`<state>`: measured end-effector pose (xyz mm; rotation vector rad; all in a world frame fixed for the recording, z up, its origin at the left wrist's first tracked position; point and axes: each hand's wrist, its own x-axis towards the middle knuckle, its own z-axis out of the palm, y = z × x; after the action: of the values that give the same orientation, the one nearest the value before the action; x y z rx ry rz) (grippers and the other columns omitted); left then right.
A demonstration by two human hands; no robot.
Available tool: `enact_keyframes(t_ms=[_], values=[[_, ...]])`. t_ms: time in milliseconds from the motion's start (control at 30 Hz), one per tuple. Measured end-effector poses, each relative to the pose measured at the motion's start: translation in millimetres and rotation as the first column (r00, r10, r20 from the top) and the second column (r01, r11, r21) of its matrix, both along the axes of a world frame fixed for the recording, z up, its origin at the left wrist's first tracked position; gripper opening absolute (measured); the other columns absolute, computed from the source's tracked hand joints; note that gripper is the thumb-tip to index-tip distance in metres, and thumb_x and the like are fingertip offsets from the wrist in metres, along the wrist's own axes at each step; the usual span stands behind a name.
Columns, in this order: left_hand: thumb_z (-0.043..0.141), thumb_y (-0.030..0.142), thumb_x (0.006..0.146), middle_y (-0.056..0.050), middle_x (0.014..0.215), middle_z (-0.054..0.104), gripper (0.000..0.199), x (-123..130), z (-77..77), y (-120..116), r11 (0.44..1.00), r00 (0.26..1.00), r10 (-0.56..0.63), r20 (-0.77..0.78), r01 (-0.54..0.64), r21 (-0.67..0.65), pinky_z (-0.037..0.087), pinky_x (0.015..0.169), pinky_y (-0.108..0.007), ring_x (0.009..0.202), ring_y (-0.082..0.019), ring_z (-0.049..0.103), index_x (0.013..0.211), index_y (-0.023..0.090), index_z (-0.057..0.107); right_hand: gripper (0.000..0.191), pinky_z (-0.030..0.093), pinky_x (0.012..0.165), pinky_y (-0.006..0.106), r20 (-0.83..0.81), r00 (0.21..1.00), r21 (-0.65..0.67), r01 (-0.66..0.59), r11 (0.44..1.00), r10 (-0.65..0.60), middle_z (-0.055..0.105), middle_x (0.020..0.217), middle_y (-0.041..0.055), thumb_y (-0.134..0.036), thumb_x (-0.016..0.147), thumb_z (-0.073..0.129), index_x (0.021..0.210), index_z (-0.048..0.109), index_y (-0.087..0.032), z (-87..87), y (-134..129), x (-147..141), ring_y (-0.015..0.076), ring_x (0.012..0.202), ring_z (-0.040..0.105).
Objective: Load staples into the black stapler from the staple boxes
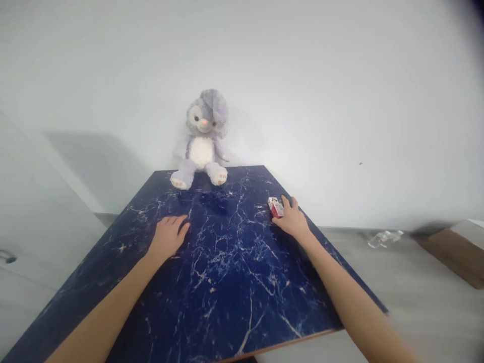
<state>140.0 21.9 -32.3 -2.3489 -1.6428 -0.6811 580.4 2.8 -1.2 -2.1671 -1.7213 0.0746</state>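
Observation:
My left hand lies palm down on the left part of the dark blue marbled table. Its fingers are stretched out, the thumb stands a little apart, and nothing is in it. Near the table's right edge, my right hand has its thumb and fingers around a small red and white box. The thumb is at the box's near edge and the index finger is on its far right side. Part of the box is covered by the hand. The box looks to be at the tabletop.
A grey plush toy with a white belly sits at the table's far edge, against the white wall. On the floor to the right lie a clear plastic bottle and a brown cardboard box. A dark handle shows at far left.

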Motion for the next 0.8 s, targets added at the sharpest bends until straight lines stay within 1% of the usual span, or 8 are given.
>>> enact_keyframes(t_ms=[67, 167, 267, 333, 433, 533, 667, 800], values=[[0.043, 0.041, 0.098, -0.013, 0.119, 0.071, 0.041, 0, -0.2, -1, 1.0, 1.0, -0.015, 0.019, 0.015, 0.003, 0.043, 0.1, -0.05, 0.113, -0.034, 0.059, 0.124, 0.019, 0.065, 0.095, 0.045, 0.1, 0.054, -0.007, 1.0, 0.001, -0.009, 1.0, 0.009, 0.008, 0.163, 0.0234, -0.043, 0.077, 0.068, 0.157, 0.022, -0.022, -0.9, 0, 0, 0.0465, 0.127, 0.054], [0.044, 0.039, 0.098, -0.012, 0.12, 0.07, 0.039, 0, 0.8, -4, 0.999, 0.999, -0.043, 0.03, 0.043, 0.001, 0.044, 0.1, -0.049, 0.113, -0.033, 0.059, 0.124, 0.019, 0.065, 0.099, 0.041, 0.105, 0.055, -0.085, 0.996, 0.022, 0.005, 1.0, -0.003, 0.005, 0.164, 0.0243, -0.057, 0.078, 0.067, 0.158, 0.021, -0.02, -5.3, 3, 7, 0.0474, 0.134, 0.047], [0.044, 0.039, 0.098, -0.012, 0.123, 0.068, 0.039, 1, 3.7, -7, 0.999, 0.999, -0.042, 0.033, 0.043, -0.008, 0.044, 0.1, -0.049, 0.112, -0.032, 0.059, 0.126, 0.019, 0.063, 0.085, 0.036, 0.112, 0.05, -0.269, 0.963, 0.077, 0.046, 0.996, -0.023, 0.029, 0.159, 0.0241, -0.065, 0.09, 0.045, 0.155, 0.029, -0.014, -10.5, 8, 20, 0.0385, 0.142, 0.04], [0.043, 0.039, 0.099, -0.011, 0.124, 0.067, 0.04, 3, 6.3, -11, 0.999, 0.997, -0.04, 0.059, 0.041, -0.009, 0.044, 0.101, -0.048, 0.111, -0.031, 0.059, 0.128, 0.019, 0.061, 0.071, 0.038, 0.111, 0.043, -0.387, 0.922, 0.073, 0.063, 0.995, -0.03, 0.049, 0.148, 0.0211, -0.058, 0.096, 0.035, 0.15, 0.039, -0.012, -12.0, 12, 31, 0.0314, 0.136, 0.048], [0.044, 0.038, 0.099, -0.011, 0.12, 0.069, 0.041, 8, 9.6, -18, 1.0, 0.991, -0.006, 0.135, 0.006, -0.004, 0.045, 0.101, -0.047, 0.107, -0.03, 0.06, 0.131, 0.018, 0.059, 0.055, 0.041, 0.106, 0.043, -0.442, 0.895, -0.002, 0.067, 0.998, -0.061, 0.066, 0.129, 0.0178, -0.05, 0.094, 0.043, 0.131, 0.061, -0.014, -11.2, 16, 43, 0.0321, 0.123, 0.059], [0.045, 0.037, 0.098, -0.011, 0.118, 0.069, 0.041, 15, 9.2, -27, 0.999, 0.98, 0.014, 0.198, -0.007, -0.035, 0.046, 0.099, -0.046, 0.106, -0.03, 0.061, 0.133, 0.019, 0.057, 0.045, 0.042, 0.104, 0.042, -0.475, 0.879, -0.005, 0.035, 0.999, -0.033, 0.07, 0.121, 0.0161, -0.047, 0.092, 0.049, 0.116, 0.07, -0.015, -8.9, 18, 44, 0.032, 0.119, 0.061], [0.045, 0.04, 0.099, -0.011, 0.122, 0.068, 0.045, 32, 4.7, -42, 0.992, 0.977, -0.034, 0.21, 0.058, -0.108, 0.043, 0.102, -0.047, 0.111, -0.03, 0.057, 0.137, 0.018, 0.055, 0.048, 0.047, 0.097, 0.038, -0.525, 0.85, 0.0, -0.036, 0.999, 0.031, 0.071, 0.121, 0.0136, -0.051, 0.091, 0.049, 0.117, 0.07, -0.016, -5.2, 22, 16, 0.029, 0.113, 0.065], [0.042, 0.042, 0.1, -0.011, 0.125, 0.068, 0.045, 38, 4.3, -46, 0.985, 0.97, 0.024, 0.242, 0.018, -0.171, 0.039, 0.104, -0.054, 0.119, -0.033, 0.051, 0.138, 0.021, 0.056, 0.042, 0.05, 0.089, 0.035, -0.551, 0.822, -0.002, -0.175, 0.985, 0.145, 0.073, 0.114, 0.0107, -0.048, 0.092, 0.049, 0.113, 0.07, -0.018, -5.3, 33, -54, 0.0256, 0.1, 0.069]])
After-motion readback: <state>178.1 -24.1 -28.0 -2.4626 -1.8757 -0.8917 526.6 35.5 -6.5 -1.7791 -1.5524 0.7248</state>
